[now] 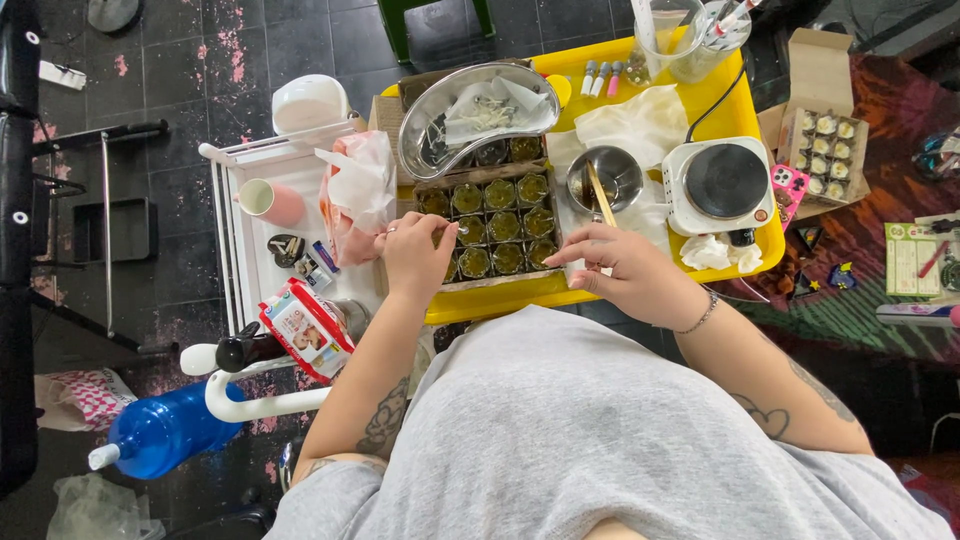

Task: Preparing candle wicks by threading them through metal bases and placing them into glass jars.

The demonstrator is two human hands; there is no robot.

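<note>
Head view: your left hand (415, 255) pinches a thin stick over the cardboard box of small green-filled jars (495, 215) on the yellow plastic tray's (745, 105) front edge; your right hand (625, 270) rests loosely curled, empty, beside it, above dark tiled floor (180, 90).

A bright yellow plastic tray (745, 95) carries a brown cardboard box of small glass jars (497, 225) filled with dull olive-green paste, a shiny silver kidney-shaped metal dish (430, 110), a small steel bowl (612, 176) and a white electric hotplate (722, 183) with a black round top. White crumpled tissue (640, 122) lies on the yellow. Beside it, a white slatted cart shelf (235, 240) holds a pale pink cup (272, 202) and a pink-and-white plastic bag (355, 195). A red-and-white printed packet (305, 328) lies lower down, near a blue plastic bottle (165, 430). The person's shirt (580, 440) is plain grey; dark tattoo patterns mark both forearms. The floor (250, 50) is black tile flecked with pink.
</note>
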